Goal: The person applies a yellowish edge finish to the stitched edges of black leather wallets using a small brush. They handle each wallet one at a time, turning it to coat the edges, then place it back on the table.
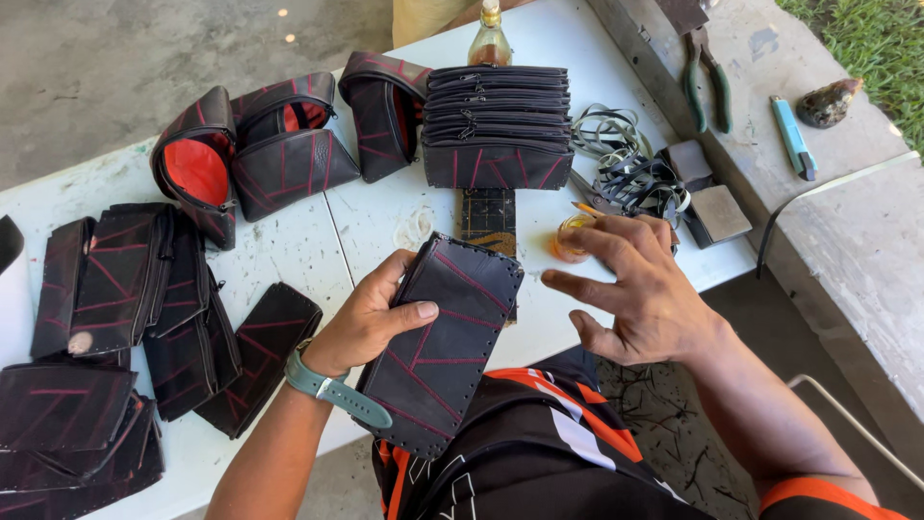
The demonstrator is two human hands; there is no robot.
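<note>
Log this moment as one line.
left hand: grips black pouch panel | right hand: open, above small orange cup | stacked pouches behind

Strong daylight filled the scene, brightest at the right of the frame, where the concrete ledge (847, 231) and the strip of grass (881, 39) in the upper right corner lay in full sun. The white desk (375, 221) in the middle glared almost to pure white around its upper edge, and faint marks on it barely showed. The floor (96, 67) at the upper left sat in duller shade, dotted with a few small spots of sun. Shadows were short and soft under the black pouches (496, 125). Focus held sharp nearly everywhere. Lines bowed slightly toward the frame's edges, as with a wide lens.
</note>
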